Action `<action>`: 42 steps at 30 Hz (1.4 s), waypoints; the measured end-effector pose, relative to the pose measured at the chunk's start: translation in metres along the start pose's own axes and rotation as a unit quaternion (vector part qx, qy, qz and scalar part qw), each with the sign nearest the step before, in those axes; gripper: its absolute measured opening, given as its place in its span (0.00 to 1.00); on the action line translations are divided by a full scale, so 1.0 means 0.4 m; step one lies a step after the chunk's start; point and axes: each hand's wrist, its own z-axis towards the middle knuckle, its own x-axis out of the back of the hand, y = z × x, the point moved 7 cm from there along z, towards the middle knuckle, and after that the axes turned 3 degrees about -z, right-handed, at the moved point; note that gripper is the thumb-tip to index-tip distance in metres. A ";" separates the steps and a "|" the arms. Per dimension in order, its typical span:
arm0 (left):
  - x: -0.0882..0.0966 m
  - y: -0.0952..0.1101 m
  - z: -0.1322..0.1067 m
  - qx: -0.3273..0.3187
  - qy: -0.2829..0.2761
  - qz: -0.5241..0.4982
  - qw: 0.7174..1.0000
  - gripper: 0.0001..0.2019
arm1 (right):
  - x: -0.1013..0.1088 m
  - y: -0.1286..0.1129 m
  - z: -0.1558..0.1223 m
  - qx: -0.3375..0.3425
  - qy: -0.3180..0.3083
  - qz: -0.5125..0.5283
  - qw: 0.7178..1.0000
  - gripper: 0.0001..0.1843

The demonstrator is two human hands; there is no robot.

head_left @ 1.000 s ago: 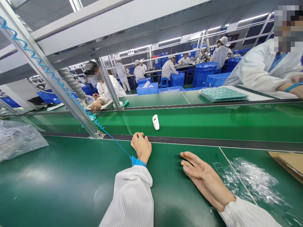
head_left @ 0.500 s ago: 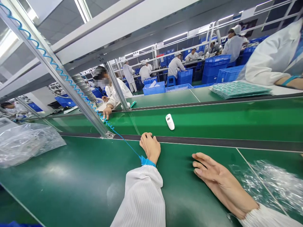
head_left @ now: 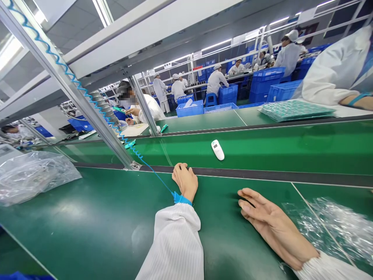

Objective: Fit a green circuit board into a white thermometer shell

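White handheld electronic unit (head_left: 218,150) with a small display is lying on the green conveyor belt (head_left: 262,153), just beyond the black rail (head_left: 256,175) and ahead of the person's hands. Left hand (head_left: 184,182) is resting palm down on the near green bench mat (head_left: 87,217), fingers curled loosely at the rail's edge and gripping nothing, while a blue wrist strap (head_left: 180,199) is trailing a thin blue cord (head_left: 159,178) up along an aluminium frame post (head_left: 122,152). Right hand (head_left: 271,223) is lying on its side on the mat, half open and empty, well apart from the unit and near a sheet of clear bubble wrap (head_left: 329,229). A clear plastic bag (head_left: 35,179) is sitting at the mat's left end. Across the belt, a co-worker in a white smock (head_left: 147,109) is raising a small green-handled tool (head_left: 119,109), and a stack of green circuit boards (head_left: 295,110) is resting on the far bench beside another co-worker's white sleeve (head_left: 329,77). Blue plastic crates (head_left: 189,110) are standing behind them, among more workers in white caps (head_left: 215,82).
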 end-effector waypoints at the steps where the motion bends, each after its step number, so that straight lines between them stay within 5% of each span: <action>1: 0.000 0.000 0.000 0.000 0.000 -0.001 1.000 0.09 | 0.001 0.001 -0.001 0.001 0.000 -0.003 1.000 0.30; 36: 0.000 -0.002 0.002 -0.005 0.010 0.030 1.000 0.09 | -0.005 0.000 0.007 0.000 -0.026 -0.004 1.000 0.24; 42: 0.026 0.032 -0.003 -0.004 -0.014 0.041 0.999 0.09 | -0.020 -0.018 -0.002 0.025 -0.024 0.032 0.999 0.19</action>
